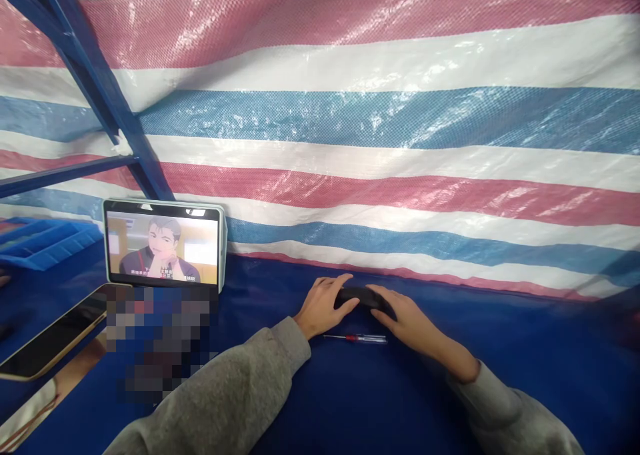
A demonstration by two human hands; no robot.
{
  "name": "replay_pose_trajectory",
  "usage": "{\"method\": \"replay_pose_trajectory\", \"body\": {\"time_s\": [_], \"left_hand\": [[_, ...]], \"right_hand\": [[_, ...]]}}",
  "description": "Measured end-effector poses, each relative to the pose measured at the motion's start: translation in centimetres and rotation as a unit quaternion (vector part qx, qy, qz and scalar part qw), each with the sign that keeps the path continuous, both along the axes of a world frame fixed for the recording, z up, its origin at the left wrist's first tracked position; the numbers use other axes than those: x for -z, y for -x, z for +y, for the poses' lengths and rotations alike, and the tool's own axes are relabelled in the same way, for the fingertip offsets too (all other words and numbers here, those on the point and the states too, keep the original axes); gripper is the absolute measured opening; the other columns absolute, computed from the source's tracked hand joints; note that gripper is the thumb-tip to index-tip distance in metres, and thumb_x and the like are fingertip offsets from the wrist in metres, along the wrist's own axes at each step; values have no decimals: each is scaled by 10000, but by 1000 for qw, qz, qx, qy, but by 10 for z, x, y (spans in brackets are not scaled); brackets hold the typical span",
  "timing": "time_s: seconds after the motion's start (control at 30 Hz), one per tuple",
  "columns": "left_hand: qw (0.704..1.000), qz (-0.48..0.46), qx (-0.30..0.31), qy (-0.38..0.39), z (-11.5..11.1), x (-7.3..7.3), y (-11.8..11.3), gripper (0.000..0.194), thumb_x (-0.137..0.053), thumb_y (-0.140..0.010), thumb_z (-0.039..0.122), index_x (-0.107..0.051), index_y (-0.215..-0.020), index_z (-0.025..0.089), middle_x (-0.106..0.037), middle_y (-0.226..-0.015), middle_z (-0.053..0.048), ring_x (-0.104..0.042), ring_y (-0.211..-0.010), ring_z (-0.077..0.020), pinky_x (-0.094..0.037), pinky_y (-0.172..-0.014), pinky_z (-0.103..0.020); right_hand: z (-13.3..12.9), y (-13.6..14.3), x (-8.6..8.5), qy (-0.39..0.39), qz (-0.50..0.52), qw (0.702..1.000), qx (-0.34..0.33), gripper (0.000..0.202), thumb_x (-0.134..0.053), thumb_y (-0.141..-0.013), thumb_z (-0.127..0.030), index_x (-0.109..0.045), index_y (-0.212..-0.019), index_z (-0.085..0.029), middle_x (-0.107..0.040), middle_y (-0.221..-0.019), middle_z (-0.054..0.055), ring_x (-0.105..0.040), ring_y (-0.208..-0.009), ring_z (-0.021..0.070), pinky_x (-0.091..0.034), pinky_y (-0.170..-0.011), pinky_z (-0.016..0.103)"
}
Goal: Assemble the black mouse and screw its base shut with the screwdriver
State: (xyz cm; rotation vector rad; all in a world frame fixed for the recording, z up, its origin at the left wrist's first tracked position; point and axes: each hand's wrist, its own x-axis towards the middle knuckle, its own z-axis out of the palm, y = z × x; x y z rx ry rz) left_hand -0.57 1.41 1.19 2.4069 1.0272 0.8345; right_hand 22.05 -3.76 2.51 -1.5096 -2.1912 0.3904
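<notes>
A black, rounded, elongated object (366,297) lies on the blue table surface between my two hands; its exact kind is hard to make out. My left hand (327,303) grips its left end, with the thumb along the near side and fingers over the far side. Around the right end curls my right hand (400,313), its thumb also on the near side. Just in front of the object is a small screwdriver (367,339) with a clear and red handle, its shaft pointing left. Neither hand touches it.
A tablet (163,245) playing a cartoon leans at the back left. Nearer stands a tilted phone (60,335), with another person's arm (80,371) below it. Blue plastic trays (47,241) sit far left. Behind the table (280,401) hang striped sheeting (400,118) and a blue metal frame (107,88).
</notes>
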Motion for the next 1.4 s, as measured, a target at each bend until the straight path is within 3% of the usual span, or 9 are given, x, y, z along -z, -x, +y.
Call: {"method": "replay_pose_trajectory", "body": {"time_s": [0.17, 0.3, 0.43, 0.53, 0.63, 0.73, 0.93, 1.17, 1.4], "left_hand": [[999, -18, 18, -26, -1, -3, 0, 456, -548, -928, 437, -471, -1341, 261, -579, -1284, -63, -514, -1211, -245, -376, -1052, -412], [997, -9, 60, -57, -1, -2, 0, 436, -570, -922, 420, -507, -1319, 251, -539, -1326, -71, -481, -1249, -242, -365, -1066, -399], [995, 10, 78, -60, 0, 1, 0, 420, -572, -926, 410, -530, -1317, 264, -555, -1306, -70, -500, -1230, -241, -376, -1054, -405], [996, 15, 73, -55, 0, 3, 0, 409, -576, -927, 389, -539, -1316, 268, -562, -1295, -72, -515, -1211, -239, -378, -1046, -411], [996, 12, 74, -47, 1, 3, 0, 400, -580, -925, 374, -547, -1312, 280, -557, -1303, -68, -513, -1214, -242, -376, -1049, -417], [997, 2, 73, -33, 2, 4, 0, 399, -586, -919, 364, -552, -1310, 294, -555, -1310, -62, -509, -1221, -248, -374, -1052, -425], [997, -13, 77, -14, 2, 2, 0, 356, -513, -959, 385, -568, -1298, 288, -560, -1312, -55, -502, -1229, -236, -366, -1060, -410], [991, -115, 37, 47, 3, -6, 1, 406, -292, -1032, 381, -636, -1188, 233, -633, -1207, -43, -562, -1138, -203, -405, -1015, -368], [974, -219, -29, 43, 2, -7, 5, 413, -316, -1019, 402, -675, -1035, 199, -694, -981, -53, -630, -950, -208, -456, -910, -350]], "right_hand": [[-3, 8, -12, 32, 55, 998, 18, 398, -438, -940, -440, -550, -1251, -219, -668, -1206, 78, -646, -1057, 237, -499, -931, 406], [-2, 11, -6, 37, 67, 997, 32, 419, -416, -950, -451, -577, -1240, -196, -672, -1211, 97, -641, -1084, 249, -491, -951, 418], [1, 8, -5, -37, 63, 995, 64, 388, -408, -953, -432, -600, -1198, -200, -676, -1161, 107, -634, -1064, 244, -486, -947, 416], [-1, 3, -19, -82, 27, 992, 93, 317, -391, -956, -401, -637, -986, -204, -678, -906, 78, -638, -831, 209, -505, -794, 367], [-7, 1, -35, 17, -66, 997, 20, 223, -517, -894, -393, -637, -809, -226, -610, -671, 6, -570, -619, 167, -440, -598, 296], [-16, 3, -39, 122, -141, 980, -63, 115, -706, -738, -332, -674, -818, -256, -632, -686, -17, -578, -622, 165, -394, -555, 264], [-21, 8, -38, 112, -159, 979, -68, 98, -680, -735, -216, -670, -825, -255, -673, -913, 20, -632, -779, 192, -449, -667, 284], [-10, 14, -88, 79, -24, 996, -45, 201, -552, -873, -346, -702, -817, -225, -672, -704, 10, -601, -617, 151, -439, -582, 264], [2, 26, -128, 12, 68, 998, 7, 266, -557, -862, -420, -707, -804, -208, -672, -671, 0, -594, -586, 143, -468, -572, 263]]}}
